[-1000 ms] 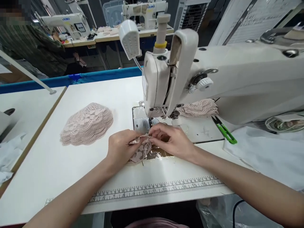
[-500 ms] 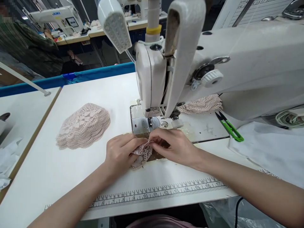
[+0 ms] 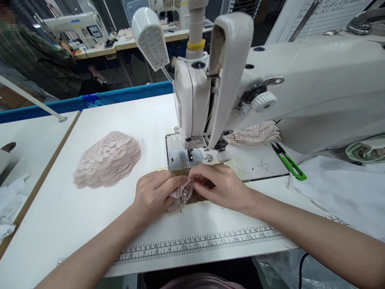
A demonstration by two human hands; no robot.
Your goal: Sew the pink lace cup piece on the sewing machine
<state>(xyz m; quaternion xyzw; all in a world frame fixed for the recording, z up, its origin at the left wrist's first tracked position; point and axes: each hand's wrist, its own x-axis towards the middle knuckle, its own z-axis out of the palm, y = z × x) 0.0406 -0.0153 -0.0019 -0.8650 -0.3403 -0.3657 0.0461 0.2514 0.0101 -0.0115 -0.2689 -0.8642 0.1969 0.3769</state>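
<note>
Between my two hands is a small pale pink lace piece (image 3: 181, 196), bunched up in front of the sewing machine's metal needle plate (image 3: 177, 159). My left hand (image 3: 155, 190) is closed on its left side, thumb and fingers pressed together. With a pinch of thumb and forefinger, my right hand (image 3: 218, 185) grips its upper right edge. Part of the lace is hidden under my left fingers. Above and behind my hands stands the white sewing machine (image 3: 192, 96). The needle area sits just beyond my fingertips, apart from the lace.
A stack of pink lace pieces (image 3: 108, 160) lies left on the white table (image 3: 99, 212). More lace (image 3: 255, 133) is behind the needle. Green thread snips (image 3: 290, 162) and white cloth (image 3: 339, 188) lie right. A ruler strip (image 3: 192, 245) runs along the front edge. Another person (image 3: 39, 60) sits far left.
The view has shifted slightly. My hands stay in nearly the same place, and the lace between them is turned a little, with its upper fold lying differently.
</note>
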